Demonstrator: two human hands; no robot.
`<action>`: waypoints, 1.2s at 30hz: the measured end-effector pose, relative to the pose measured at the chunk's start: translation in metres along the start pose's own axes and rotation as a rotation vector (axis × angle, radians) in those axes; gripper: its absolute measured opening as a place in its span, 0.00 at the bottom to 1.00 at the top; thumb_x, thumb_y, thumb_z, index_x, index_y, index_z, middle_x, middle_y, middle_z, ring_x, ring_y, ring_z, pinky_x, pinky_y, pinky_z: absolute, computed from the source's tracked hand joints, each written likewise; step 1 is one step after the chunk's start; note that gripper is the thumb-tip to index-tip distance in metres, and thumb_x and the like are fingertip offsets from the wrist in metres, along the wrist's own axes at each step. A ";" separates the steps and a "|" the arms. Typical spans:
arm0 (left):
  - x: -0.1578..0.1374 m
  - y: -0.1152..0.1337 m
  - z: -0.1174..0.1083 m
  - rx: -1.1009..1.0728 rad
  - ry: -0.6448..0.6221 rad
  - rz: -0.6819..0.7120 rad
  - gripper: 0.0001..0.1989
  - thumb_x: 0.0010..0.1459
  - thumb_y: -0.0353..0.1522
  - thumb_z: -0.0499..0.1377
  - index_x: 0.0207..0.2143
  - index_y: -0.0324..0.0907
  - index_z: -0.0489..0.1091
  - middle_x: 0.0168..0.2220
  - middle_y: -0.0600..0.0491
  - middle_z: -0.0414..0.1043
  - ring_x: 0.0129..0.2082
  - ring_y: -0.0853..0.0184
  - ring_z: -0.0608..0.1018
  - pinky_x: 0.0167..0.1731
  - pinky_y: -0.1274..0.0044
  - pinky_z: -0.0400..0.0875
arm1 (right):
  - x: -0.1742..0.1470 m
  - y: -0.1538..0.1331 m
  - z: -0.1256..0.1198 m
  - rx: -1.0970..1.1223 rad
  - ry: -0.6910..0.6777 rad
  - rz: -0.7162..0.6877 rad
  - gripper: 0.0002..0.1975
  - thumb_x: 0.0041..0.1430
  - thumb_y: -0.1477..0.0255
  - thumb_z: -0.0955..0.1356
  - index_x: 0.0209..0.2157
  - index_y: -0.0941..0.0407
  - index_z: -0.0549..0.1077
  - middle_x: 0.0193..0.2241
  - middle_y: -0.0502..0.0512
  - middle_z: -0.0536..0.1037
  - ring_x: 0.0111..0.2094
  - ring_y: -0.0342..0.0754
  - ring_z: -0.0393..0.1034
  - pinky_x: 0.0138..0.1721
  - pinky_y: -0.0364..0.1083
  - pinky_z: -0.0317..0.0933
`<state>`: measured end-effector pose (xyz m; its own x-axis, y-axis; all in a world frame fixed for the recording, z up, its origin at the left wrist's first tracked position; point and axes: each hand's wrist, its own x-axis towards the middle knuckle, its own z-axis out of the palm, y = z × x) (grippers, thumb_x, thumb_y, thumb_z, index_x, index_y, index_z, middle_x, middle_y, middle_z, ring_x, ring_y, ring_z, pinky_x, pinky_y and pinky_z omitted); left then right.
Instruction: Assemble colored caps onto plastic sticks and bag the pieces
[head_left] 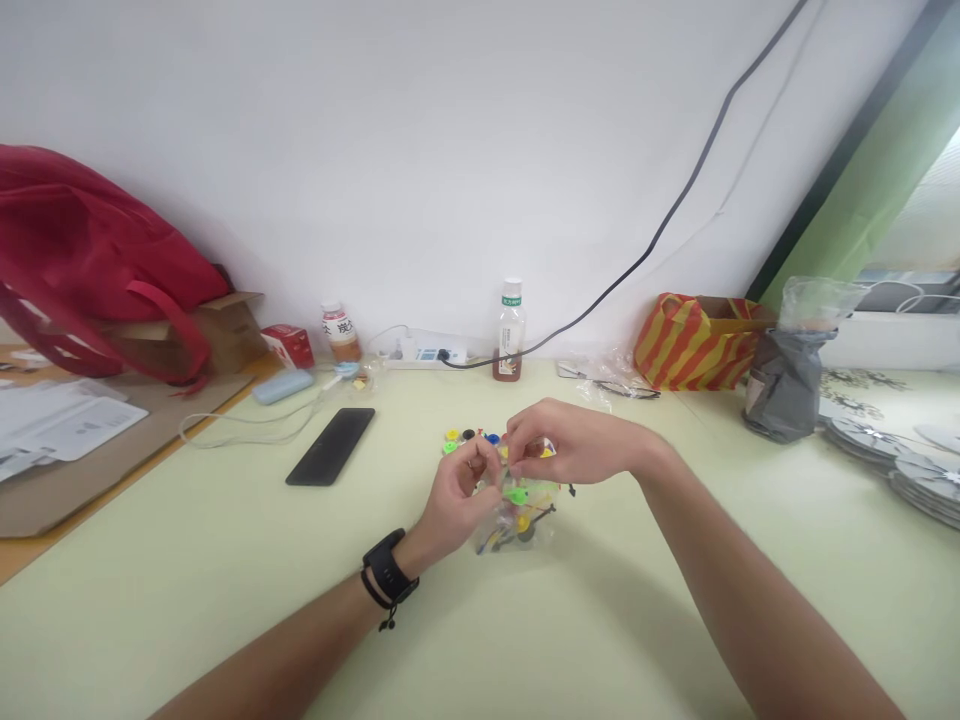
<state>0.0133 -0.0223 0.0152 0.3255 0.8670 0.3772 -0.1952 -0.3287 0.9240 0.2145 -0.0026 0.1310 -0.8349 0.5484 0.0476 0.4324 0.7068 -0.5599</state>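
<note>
Both hands meet over the middle of the pale green table (420, 620). A clear plastic bag (517, 540) hangs or rests below them, with small yellow, green and dark parts showing through it. My left hand (457, 495) pinches the bag's upper edge, thumb and forefinger together. From the right, my right hand (551, 440) pinches the same top edge close beside the left. Just behind the hands lie several small coloured pieces, including a green one (450, 448) and a yellow one (451, 435); others are partly hidden by the fingers.
A black phone (331, 447) lies left of the hands. Along the wall stand a drink bottle (509, 335), a second bottle (341, 335), a power strip (427, 350) and a striped bag (694, 345). A red backpack (97, 250) is far left; stacked discs (930, 480) lie right.
</note>
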 end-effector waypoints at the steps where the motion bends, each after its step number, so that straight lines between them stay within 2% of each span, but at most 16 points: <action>1: 0.000 0.000 0.000 0.019 0.003 0.012 0.09 0.51 0.28 0.67 0.29 0.41 0.67 0.29 0.55 0.68 0.30 0.69 0.71 0.33 0.77 0.70 | 0.000 -0.001 0.000 0.004 -0.001 0.002 0.08 0.59 0.78 0.67 0.31 0.58 0.80 0.31 0.53 0.77 0.28 0.43 0.69 0.32 0.42 0.62; 5: -0.001 0.004 0.000 0.065 -0.011 0.033 0.07 0.50 0.27 0.64 0.26 0.41 0.67 0.27 0.55 0.66 0.29 0.69 0.69 0.31 0.78 0.65 | -0.001 -0.001 -0.002 0.016 0.006 0.037 0.08 0.59 0.77 0.67 0.33 0.58 0.81 0.32 0.54 0.78 0.28 0.43 0.69 0.31 0.42 0.62; 10: -0.001 0.008 -0.001 -0.015 -0.086 -0.020 0.04 0.47 0.25 0.59 0.27 0.41 0.66 0.25 0.56 0.63 0.26 0.70 0.65 0.28 0.78 0.60 | -0.002 0.001 -0.004 0.052 -0.019 0.038 0.08 0.60 0.75 0.67 0.31 0.58 0.80 0.29 0.52 0.77 0.26 0.42 0.67 0.29 0.42 0.62; 17: -0.001 0.004 -0.005 -0.079 -0.114 -0.122 0.05 0.44 0.25 0.57 0.24 0.41 0.64 0.24 0.57 0.60 0.25 0.71 0.63 0.24 0.80 0.61 | -0.003 0.000 -0.003 0.039 -0.047 0.024 0.08 0.61 0.74 0.67 0.33 0.57 0.80 0.29 0.51 0.77 0.27 0.43 0.68 0.31 0.42 0.62; 19: -0.001 0.003 -0.005 -0.113 -0.142 -0.147 0.04 0.46 0.26 0.60 0.25 0.41 0.66 0.26 0.55 0.63 0.26 0.70 0.66 0.25 0.79 0.67 | -0.002 0.000 -0.002 0.045 -0.055 0.006 0.09 0.62 0.74 0.67 0.33 0.57 0.80 0.28 0.51 0.77 0.27 0.42 0.67 0.31 0.42 0.61; 23: 0.000 0.004 -0.004 -0.156 -0.170 -0.195 0.08 0.48 0.30 0.67 0.24 0.40 0.69 0.27 0.54 0.67 0.28 0.67 0.71 0.31 0.71 0.78 | -0.002 0.001 -0.003 0.034 -0.059 0.021 0.08 0.62 0.74 0.68 0.35 0.57 0.81 0.29 0.52 0.78 0.28 0.43 0.67 0.31 0.42 0.61; 26: 0.002 0.004 -0.006 -0.089 -0.141 -0.169 0.10 0.49 0.31 0.71 0.24 0.39 0.72 0.26 0.53 0.69 0.28 0.66 0.73 0.32 0.72 0.77 | -0.005 0.004 -0.004 0.016 -0.068 0.046 0.09 0.62 0.73 0.68 0.37 0.57 0.83 0.32 0.54 0.79 0.30 0.44 0.69 0.33 0.42 0.63; 31: 0.005 -0.003 -0.012 0.042 -0.106 -0.101 0.08 0.50 0.32 0.72 0.25 0.39 0.78 0.27 0.50 0.74 0.31 0.65 0.75 0.35 0.74 0.71 | -0.006 0.011 -0.004 0.042 -0.182 -0.010 0.11 0.62 0.70 0.70 0.44 0.54 0.84 0.38 0.55 0.79 0.37 0.46 0.71 0.37 0.42 0.64; 36: 0.006 -0.005 -0.014 0.079 -0.106 -0.073 0.06 0.55 0.35 0.71 0.29 0.40 0.82 0.31 0.48 0.77 0.33 0.64 0.77 0.36 0.73 0.71 | -0.007 0.019 -0.005 0.058 -0.213 0.027 0.13 0.62 0.74 0.70 0.45 0.53 0.84 0.37 0.53 0.80 0.35 0.44 0.70 0.37 0.42 0.63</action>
<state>0.0031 -0.0101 0.0123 0.4329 0.8465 0.3099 -0.0953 -0.2988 0.9495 0.2300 0.0093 0.1238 -0.8789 0.4560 -0.1403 0.4405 0.6626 -0.6057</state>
